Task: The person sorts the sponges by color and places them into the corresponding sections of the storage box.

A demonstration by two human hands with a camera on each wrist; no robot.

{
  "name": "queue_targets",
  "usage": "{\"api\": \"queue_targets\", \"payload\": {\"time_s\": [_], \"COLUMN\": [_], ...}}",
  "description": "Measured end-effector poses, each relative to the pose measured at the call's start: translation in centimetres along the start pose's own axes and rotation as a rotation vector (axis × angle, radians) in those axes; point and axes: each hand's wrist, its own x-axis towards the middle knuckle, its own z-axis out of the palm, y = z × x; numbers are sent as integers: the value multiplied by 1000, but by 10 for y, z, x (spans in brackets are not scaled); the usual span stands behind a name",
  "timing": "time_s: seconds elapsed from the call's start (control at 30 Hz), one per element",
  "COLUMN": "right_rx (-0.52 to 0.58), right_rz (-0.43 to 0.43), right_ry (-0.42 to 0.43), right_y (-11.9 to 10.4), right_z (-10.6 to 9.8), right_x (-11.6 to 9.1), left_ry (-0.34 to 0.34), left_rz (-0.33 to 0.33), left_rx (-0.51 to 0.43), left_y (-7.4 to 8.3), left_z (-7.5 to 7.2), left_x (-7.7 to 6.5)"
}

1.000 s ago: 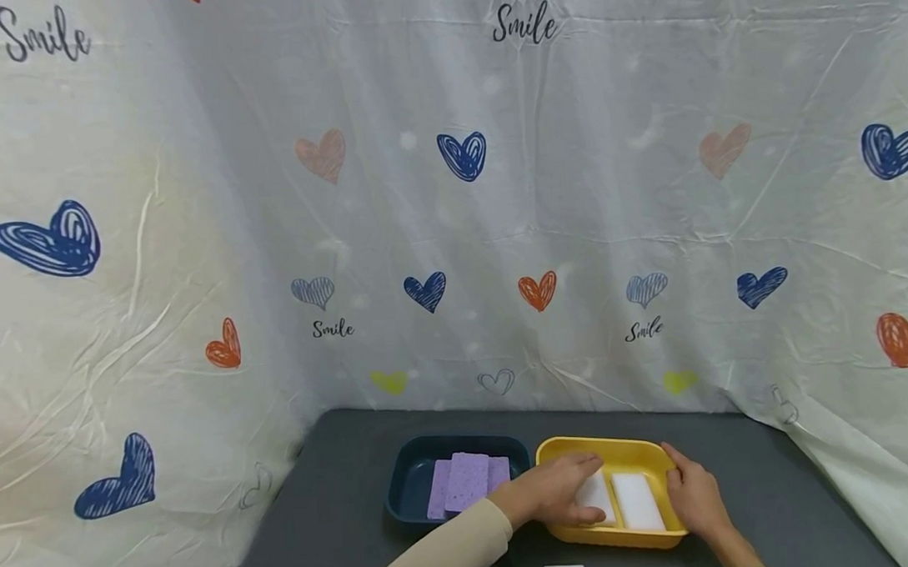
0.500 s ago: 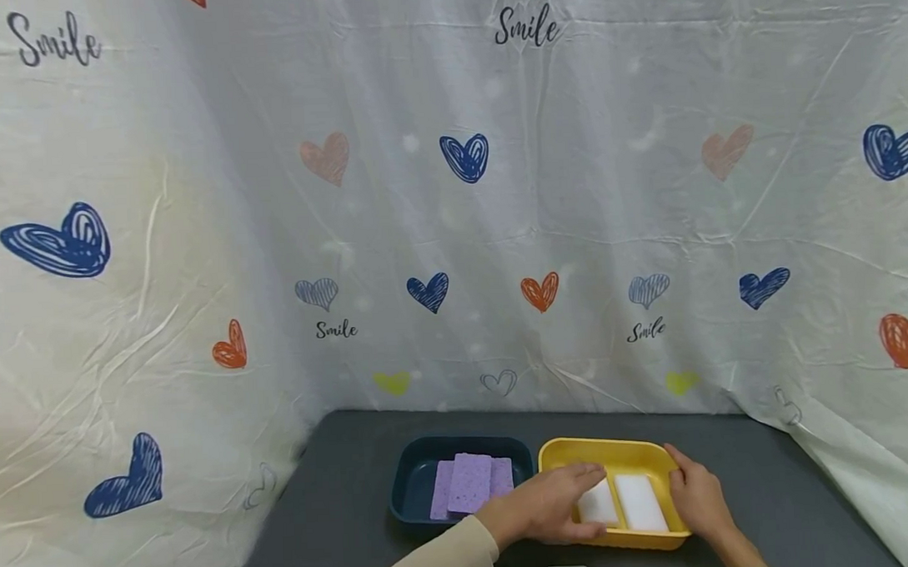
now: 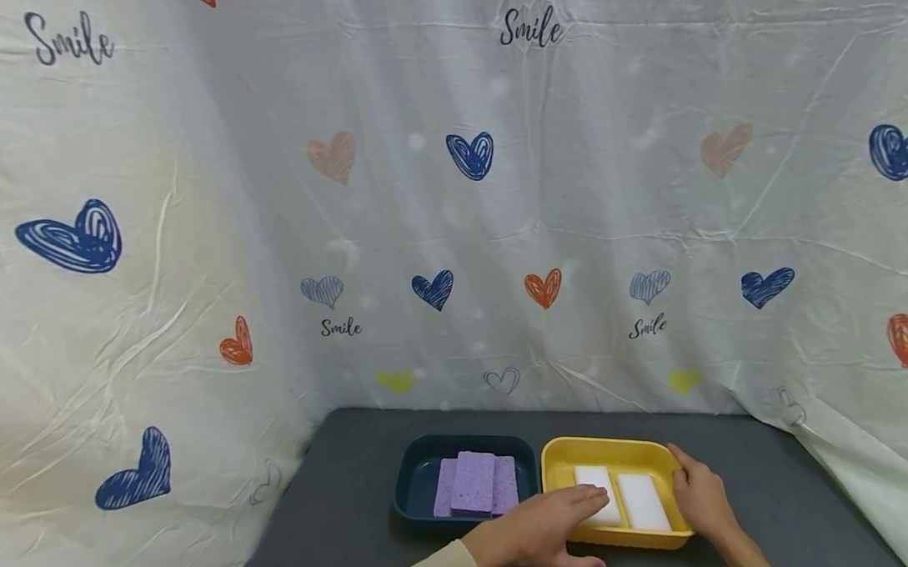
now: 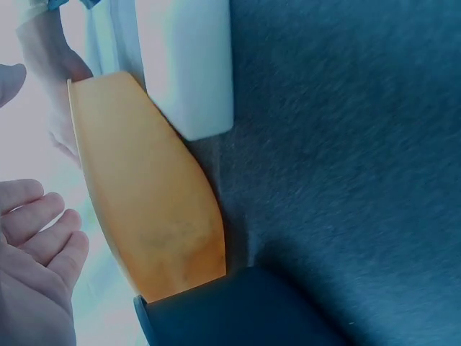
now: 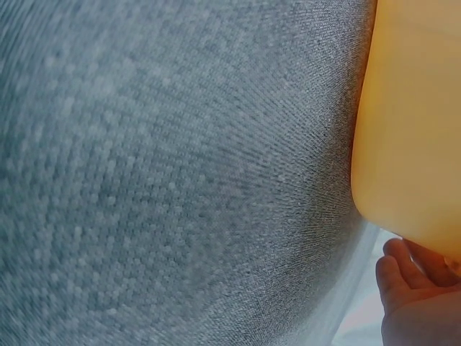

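My left hand [image 3: 541,531] hovers with spread fingers over the near left side of the yellow tray [image 3: 631,452]. It holds nothing, and in the left wrist view its fingers [image 4: 54,241] are loosely bent beside the tray's wall. Inside the tray lie two white sponge blocks, a left one [image 3: 592,476] partly covered by the hand and a right one [image 3: 643,502]. Another white block [image 4: 191,65] rests on the table just in front of the tray, mostly hidden by my left hand in the head view. My right hand [image 3: 702,496] grips the tray's right rim.
Left of the yellow tray stands a dark blue tray [image 3: 410,485], close against it, with several purple sponges [image 3: 472,483] inside, one stacked on top. The dark grey table [image 3: 342,521] backs onto a white curtain [image 3: 391,194] printed with hearts.
My left hand has drawn back from over the left white block toward the near table edge, covering the loose block there. The right hand stays on the rim. The head view has shifted slightly.
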Motion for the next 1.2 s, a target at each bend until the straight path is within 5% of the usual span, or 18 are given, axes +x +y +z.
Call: {"api": "queue_targets", "payload": {"time_s": [0.37, 0.8, 1.0, 1.2], "right_rx": [-3, -17, -5, -6], "right_rz": [-8, -20, -20, -1], "right_ry": [-3, -3, -16, -31], "right_y": [2, 2, -1, -2], "right_z": [0, -2, -4, -5], "right_x": [3, 8, 6, 7], "left_ry": [-112, -35, -48, -150], "left_rz": [-121, 111, 115, 40], "left_rx": [-163, -106, -142, -127], "left_y": [7, 7, 12, 15], "left_z": [11, 21, 24, 30], "left_x": [-23, -43, -49, -48]}}
